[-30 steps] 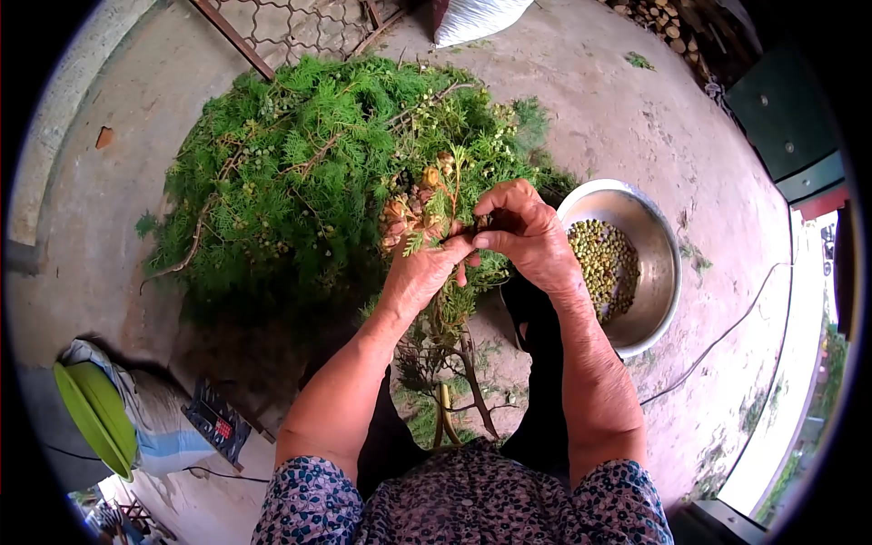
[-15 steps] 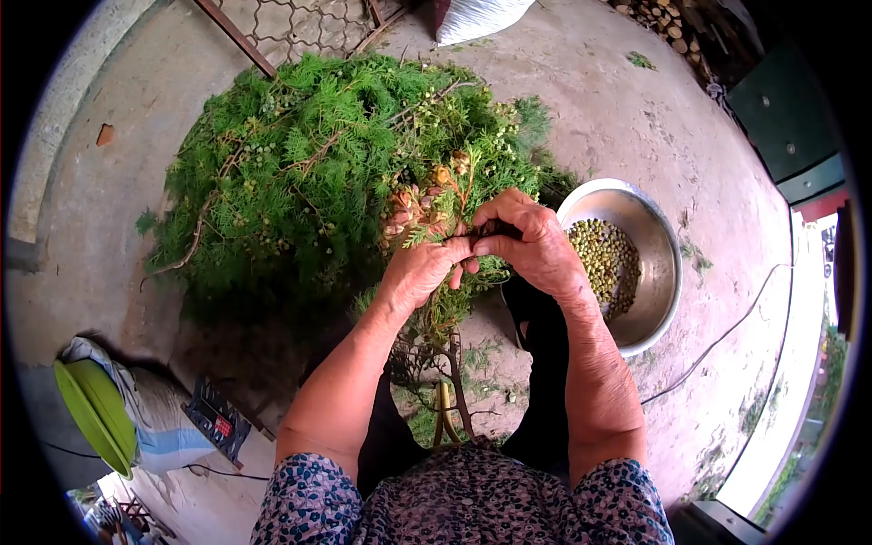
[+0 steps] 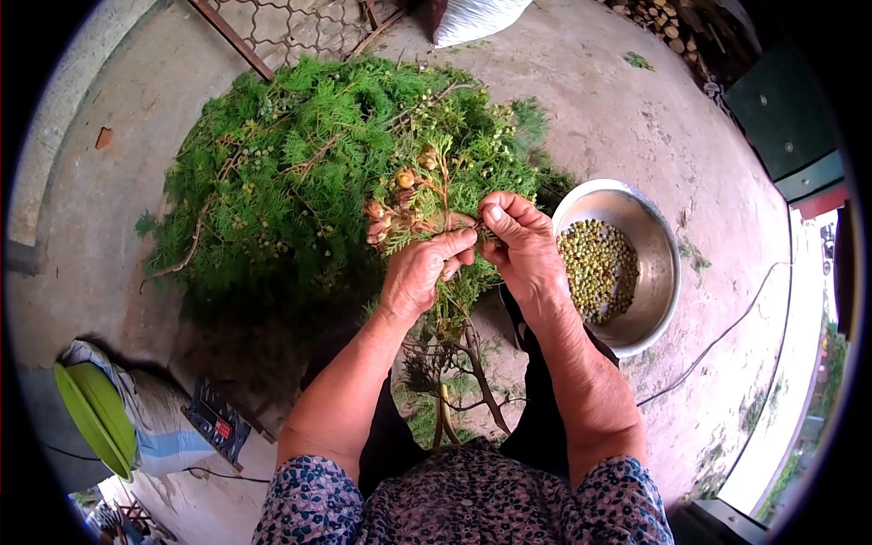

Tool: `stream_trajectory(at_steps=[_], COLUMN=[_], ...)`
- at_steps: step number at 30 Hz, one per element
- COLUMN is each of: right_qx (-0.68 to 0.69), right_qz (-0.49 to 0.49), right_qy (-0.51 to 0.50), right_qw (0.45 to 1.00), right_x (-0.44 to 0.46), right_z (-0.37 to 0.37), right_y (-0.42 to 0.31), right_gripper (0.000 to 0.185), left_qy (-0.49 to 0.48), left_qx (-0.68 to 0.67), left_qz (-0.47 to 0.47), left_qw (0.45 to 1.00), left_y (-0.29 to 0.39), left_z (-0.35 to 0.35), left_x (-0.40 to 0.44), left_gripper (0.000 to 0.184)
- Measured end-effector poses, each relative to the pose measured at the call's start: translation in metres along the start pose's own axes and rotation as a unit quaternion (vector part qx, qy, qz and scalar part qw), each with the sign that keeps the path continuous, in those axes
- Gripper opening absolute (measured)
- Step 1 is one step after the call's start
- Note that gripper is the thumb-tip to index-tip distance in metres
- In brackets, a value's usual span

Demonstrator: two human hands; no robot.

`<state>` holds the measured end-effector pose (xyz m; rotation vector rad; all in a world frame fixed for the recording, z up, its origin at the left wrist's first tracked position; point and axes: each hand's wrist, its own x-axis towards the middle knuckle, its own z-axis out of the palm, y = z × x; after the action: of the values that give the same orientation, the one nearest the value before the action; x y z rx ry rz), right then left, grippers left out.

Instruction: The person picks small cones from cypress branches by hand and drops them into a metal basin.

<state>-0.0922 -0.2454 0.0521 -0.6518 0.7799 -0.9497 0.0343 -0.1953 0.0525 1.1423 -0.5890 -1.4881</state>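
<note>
On my feed, left hand [image 3: 423, 271] clasps sprig [image 3: 445, 186], cones [image 3: 405, 179] at hand's twelve o'clock. Right hand [image 3: 527, 252] at left's two o'clock, fingertips [image 3: 494, 215] pinched; can't tell grip's contents. Bowl [image 3: 660, 263] at right hand's three o'clock.

Matt wooden branch [image 3: 482, 372] — glossy metal basin [image 3: 658, 263].
</note>
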Motion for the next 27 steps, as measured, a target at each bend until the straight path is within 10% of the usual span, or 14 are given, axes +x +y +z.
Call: stream_trajectory(at_steps=[16, 27], right_qx=[-0.288, -0.186], right_qz=[-0.075, 0.009], right_qy=[-0.215, -0.183], right_qw=[0.93, 0.965], right_x=[0.004, -0.001], right_z=[-0.01, -0.007], right_y=[-0.017, -0.019], right_gripper=[0.016, 0.016], left_qy=[0.005, -0.008], left_qx=[0.055, 0.029], left_qz=[-0.031, -0.041], left_qw=[0.998, 0.999], left_y=[0.005, 0.011], left_z=[-0.013, -0.007], left_x=[0.005, 0.004], left_gripper=[0.026, 0.028])
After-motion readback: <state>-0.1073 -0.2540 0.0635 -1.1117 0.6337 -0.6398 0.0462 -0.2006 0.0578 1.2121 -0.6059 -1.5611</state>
